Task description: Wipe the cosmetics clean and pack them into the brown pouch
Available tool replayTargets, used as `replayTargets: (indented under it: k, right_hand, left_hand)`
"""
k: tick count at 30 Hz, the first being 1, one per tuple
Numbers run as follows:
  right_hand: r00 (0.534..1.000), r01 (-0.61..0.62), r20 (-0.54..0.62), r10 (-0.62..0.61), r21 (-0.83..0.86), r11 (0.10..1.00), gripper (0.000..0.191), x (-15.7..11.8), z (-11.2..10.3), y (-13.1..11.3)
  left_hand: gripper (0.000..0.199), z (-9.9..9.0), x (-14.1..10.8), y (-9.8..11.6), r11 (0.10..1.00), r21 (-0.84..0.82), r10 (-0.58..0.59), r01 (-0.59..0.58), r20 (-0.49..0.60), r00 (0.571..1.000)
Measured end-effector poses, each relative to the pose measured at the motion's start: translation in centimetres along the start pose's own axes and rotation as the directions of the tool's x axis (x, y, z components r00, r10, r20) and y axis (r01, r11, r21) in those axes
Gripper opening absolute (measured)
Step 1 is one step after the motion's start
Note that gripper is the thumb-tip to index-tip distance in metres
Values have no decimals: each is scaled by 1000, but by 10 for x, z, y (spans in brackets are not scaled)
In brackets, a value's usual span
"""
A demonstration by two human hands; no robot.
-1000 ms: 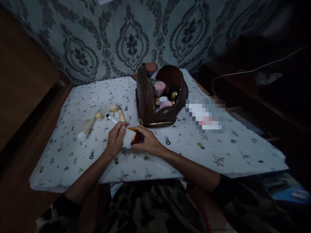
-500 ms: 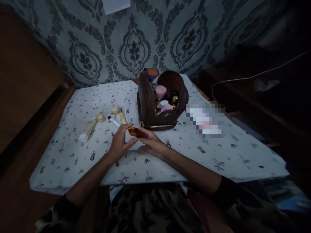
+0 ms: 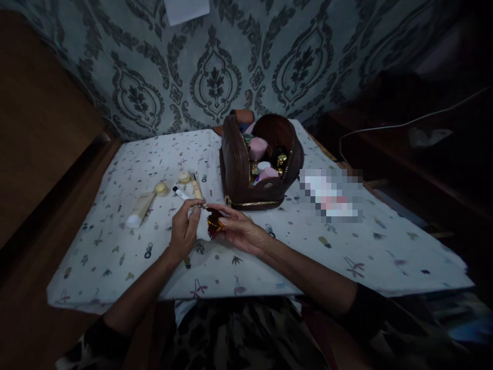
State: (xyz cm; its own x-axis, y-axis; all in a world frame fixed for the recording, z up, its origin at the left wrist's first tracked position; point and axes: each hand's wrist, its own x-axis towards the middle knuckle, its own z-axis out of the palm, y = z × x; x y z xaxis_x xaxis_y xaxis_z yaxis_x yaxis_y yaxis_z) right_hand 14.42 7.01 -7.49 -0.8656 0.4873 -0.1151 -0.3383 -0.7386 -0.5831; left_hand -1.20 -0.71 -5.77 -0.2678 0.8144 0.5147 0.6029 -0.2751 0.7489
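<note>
My right hand [image 3: 242, 231] grips a small, glossy amber-gold item [image 3: 214, 222] with a dark red lower part; its exact kind is unclear. My left hand [image 3: 185, 226] is close beside it, thumb and forefinger pinched together near the item's upper edge. Whatever may be between those fingertips is too small to make out. Just behind the hands stands a brown zippered toiletry bag [image 3: 250, 187], its top gaping. Inside are a pink container [image 3: 258, 148], a white-lidded jar [image 3: 263, 166] and a gold-coloured piece [image 3: 281, 160].
To the left lie a beige tube [image 3: 140, 209], two small yellowish jars [image 3: 161, 188], a white tube with a black cap [image 3: 181, 193] and a slim beige tube [image 3: 197, 189]. A blurred-out packet [image 3: 329, 196] is right of the bag. Patterned cloth [image 3: 127, 257] covers the table.
The amber-gold item has been turned upright and lowered slightly, showing its dark red part. My left fingers have drawn together and pulled back from its side. The view has shifted slightly.
</note>
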Motion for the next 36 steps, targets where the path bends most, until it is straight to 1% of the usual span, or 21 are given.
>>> replayTargets:
  k: [2,3,5,7,9,12,15,18,19,21,25,26,28,30,33,36]
  right_hand:
    - [1000,7,-3,-7,28,1000,45,0,-2,-1]
    - [1000,7,-7,-7,39,999,44,0,-3,-2]
    - [999,7,-35,-5,52,999,43,0,-6,-1]
    - [996,7,-87,-3,52,999,41,1,-8,0]
    - [992,8,-129,-2,45,999,37,1,-8,1]
    - [991,-2,-135,7,40,999,32,2,-5,3]
    - [994,-23,-109,26,31,999,34,1,-1,4]
    - [994,-58,-98,57,-8,998,42,-1,-1,4]
    - [993,-65,-102,62,-22,998,46,-1,-2,4]
    - [992,-63,-111,59,-34,997,49,-1,-3,5]
    - [992,-44,-122,41,-20,999,41,2,-4,7]
    - [992,-37,-124,33,-23,999,40,2,-4,7]
    - [992,-11,-127,6,-38,999,37,3,-4,7]
    - [990,10,-138,-17,-54,998,32,4,-5,7]
    - [980,39,-194,-50,-62,997,30,6,-8,7]
    - [967,54,-244,-69,-65,996,32,7,-9,6]
  left_hand:
    - [41,-1,2,0,997,-63,-50,54,73,996]
    - [47,-2,3,0,993,-97,-49,62,130,990]
    - [56,-3,4,0,988,-144,-17,55,254,967]
    - [62,-3,4,-1,989,-144,8,42,330,944]
    - [60,-2,3,-2,995,-95,-5,39,327,945]
    - [54,2,0,-5,1000,24,-3,-3,223,975]
    - [51,4,-4,-8,988,116,82,-101,163,983]
    - [41,3,-5,-7,982,100,141,-159,166,976]
    - [38,2,-4,-6,984,81,142,-157,163,976]
    - [35,0,-2,-3,992,46,108,-116,140,984]
    - [35,-3,3,2,1000,10,-12,11,90,996]
    - [36,-3,4,3,999,4,-41,40,97,994]
    - [38,-4,5,2,996,-10,-82,84,144,986]
    - [41,-3,4,-1,996,-29,-81,89,211,974]
    - [45,-1,2,-7,999,-42,5,8,305,952]
    - [55,1,-2,-11,996,-8,82,-86,385,919]
